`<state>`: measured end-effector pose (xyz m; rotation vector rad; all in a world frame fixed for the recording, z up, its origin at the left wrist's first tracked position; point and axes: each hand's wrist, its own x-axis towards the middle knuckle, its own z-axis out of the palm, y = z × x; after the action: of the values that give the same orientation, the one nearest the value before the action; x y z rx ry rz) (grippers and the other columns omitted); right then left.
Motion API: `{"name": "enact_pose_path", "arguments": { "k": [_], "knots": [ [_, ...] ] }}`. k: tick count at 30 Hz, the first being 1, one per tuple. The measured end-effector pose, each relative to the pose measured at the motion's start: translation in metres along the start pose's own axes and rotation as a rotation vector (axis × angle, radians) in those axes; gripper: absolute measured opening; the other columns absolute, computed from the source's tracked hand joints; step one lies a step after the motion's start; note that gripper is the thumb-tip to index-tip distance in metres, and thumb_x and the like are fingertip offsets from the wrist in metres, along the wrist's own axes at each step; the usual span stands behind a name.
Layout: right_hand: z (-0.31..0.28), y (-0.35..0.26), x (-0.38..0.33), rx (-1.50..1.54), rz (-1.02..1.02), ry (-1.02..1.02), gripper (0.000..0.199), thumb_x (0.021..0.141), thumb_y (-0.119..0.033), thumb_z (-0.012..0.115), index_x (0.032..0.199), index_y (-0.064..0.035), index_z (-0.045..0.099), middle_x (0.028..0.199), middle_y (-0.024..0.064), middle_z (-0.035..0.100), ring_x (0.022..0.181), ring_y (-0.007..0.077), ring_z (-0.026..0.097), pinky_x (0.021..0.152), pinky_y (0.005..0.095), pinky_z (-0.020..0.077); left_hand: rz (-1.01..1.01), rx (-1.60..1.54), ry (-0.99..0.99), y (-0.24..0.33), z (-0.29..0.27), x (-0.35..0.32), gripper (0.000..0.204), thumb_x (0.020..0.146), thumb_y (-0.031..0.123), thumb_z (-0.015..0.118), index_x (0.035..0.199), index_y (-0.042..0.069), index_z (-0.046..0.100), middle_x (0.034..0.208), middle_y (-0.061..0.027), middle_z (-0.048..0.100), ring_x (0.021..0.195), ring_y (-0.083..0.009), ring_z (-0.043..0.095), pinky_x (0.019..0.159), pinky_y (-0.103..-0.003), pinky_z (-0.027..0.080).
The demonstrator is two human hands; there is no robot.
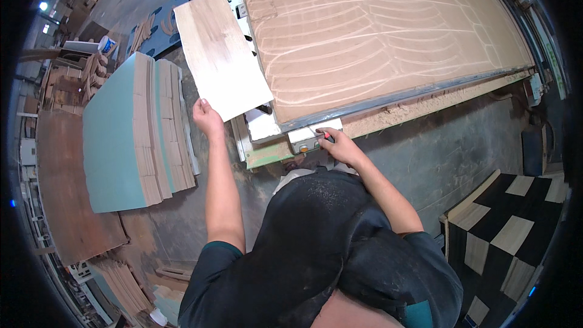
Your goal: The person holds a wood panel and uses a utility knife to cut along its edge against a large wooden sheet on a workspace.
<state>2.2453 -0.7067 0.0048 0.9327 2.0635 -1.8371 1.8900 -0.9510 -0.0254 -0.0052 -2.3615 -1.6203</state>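
Note:
A pale wood-grain board (pixel 221 54) is tilted up at the left corner of the large worktable. My left hand (pixel 208 115) grips its lower left corner, thumb on the upper face. At the table's front edge, my right hand (pixel 340 147) has its fingers closed round a small, slim tool (pixel 328 136) with a red and black body; its exact kind does not show. Just left of those fingers is a small light grey control box (pixel 305 140) with an orange button. Whether my right hand touches the box, I cannot tell.
A brown sheet (pixel 376 30) with curved, dusty lines covers the worktable. Sawdust lies along its front ledge (pixel 413 108). To the left stands a stack of green-topped boards (pixel 115 140). A black and beige checkered panel stack (pixel 504 231) is at the lower right.

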Motion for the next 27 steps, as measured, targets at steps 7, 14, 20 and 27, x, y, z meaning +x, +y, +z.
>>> {"name": "enact_pose_path", "arguments": {
  "k": [7,14,20,27],
  "knots": [
    [0.007,0.023,0.01,-0.055,-0.129,0.056,0.047,0.109,-0.024,0.072,0.154,-0.0091,0.068,0.099,0.0046,0.075,0.088,0.0137,0.068,0.082,0.0328,0.0576,-0.03,0.051,-0.048,-0.036,-0.005,-0.028,0.032,0.116,0.019,0.061,0.127,-0.009,0.074,0.117,-0.0217,0.081,0.105,-0.0306,0.078,0.096,-0.042,0.059],
    [0.011,0.028,0.018,-0.081,-0.135,0.035,0.047,0.11,-0.025,0.071,0.154,-0.0081,0.068,0.099,0.0042,0.074,0.086,0.0128,0.068,0.08,0.0328,0.0578,-0.059,0.081,-0.062,-0.052,-0.01,-0.044,0.032,0.115,0.022,0.063,0.123,-0.007,0.076,0.117,-0.0212,0.081,0.104,-0.0319,0.078,0.095,-0.043,0.059],
    [0.011,0.02,0.018,-0.067,-0.082,-0.006,0.051,0.107,-0.028,0.071,0.149,0.0014,0.067,0.129,0.028,0.078,0.124,0.0374,0.074,0.11,0.0446,0.055,-0.07,0.05,-0.11,-0.026,-0.001,-0.061,0.033,0.116,0.023,0.061,0.126,-0.005,0.075,0.115,-0.0196,0.082,0.105,-0.0312,0.078,0.097,-0.042,0.059],
    [0.008,0.025,0.018,-0.086,-0.102,0.024,0.048,0.11,-0.026,0.07,0.155,-0.0073,0.066,0.1,0.0049,0.078,0.088,0.0132,0.069,0.081,0.0326,0.058,-0.107,0.054,-0.176,0.001,0.016,-0.078,0.034,0.118,0.024,0.058,0.128,-0.005,0.074,0.116,-0.019,0.081,0.106,-0.0271,0.076,0.099,-0.04,0.057]
  ]
}}
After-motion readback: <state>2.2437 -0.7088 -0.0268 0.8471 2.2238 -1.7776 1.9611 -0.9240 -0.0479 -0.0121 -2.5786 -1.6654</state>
